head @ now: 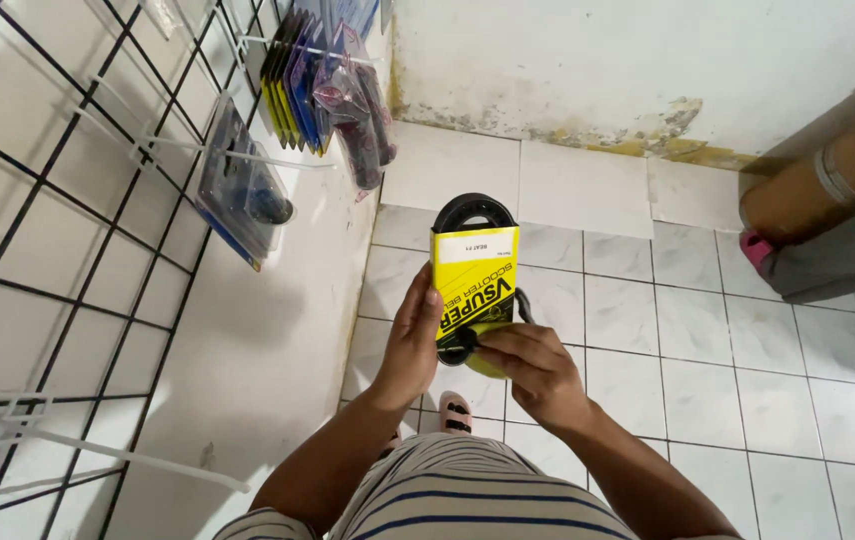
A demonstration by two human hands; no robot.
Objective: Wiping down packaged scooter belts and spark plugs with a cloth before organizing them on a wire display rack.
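Upright: sleeved belt (474,275), long axis vertical, both hands (537,370) holding.

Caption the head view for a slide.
Both hands, left and right, hold a yellow-sleeved black belt beside a wire rack.

Small shop, wire display rack (67,200), hanging packaged parts (322,80)

Boxed belt (474,280) held between both hands, above the tiled floor (707,330). Left hand (412,345) on its left edge, right hand (537,370) at its lower end. Wire rack (47,250) to the left, hanging packets (322,85) on it. Another person's foot (757,245) far right, by the wall (647,60).
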